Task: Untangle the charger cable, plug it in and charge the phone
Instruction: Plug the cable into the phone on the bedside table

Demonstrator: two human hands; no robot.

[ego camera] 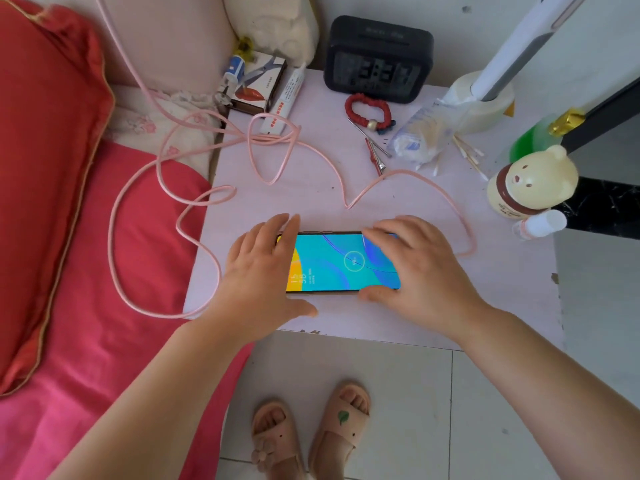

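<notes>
The phone (341,263) lies flat and sideways on the pale bedside table (332,202), its screen lit with a blue-and-yellow picture and a round charge ring. My left hand (258,271) rests over its left end with fingers spread. My right hand (414,268) grips its right end, thumb at the near edge and fingers at the far edge. The pink charger cable (277,157) winds in loose loops over the table and the bed, climbs out of view at top left, and curves round to the phone's right end, where my right hand hides the plug.
A black digital clock (379,58) stands at the back, with a red hair tie (369,112), hair clips, cotton swabs, a bear-shaped bottle (531,181) and a white lamp base (485,98) on the right. The red-covered bed (104,271) and pillow border the left. My slippered feet stand below.
</notes>
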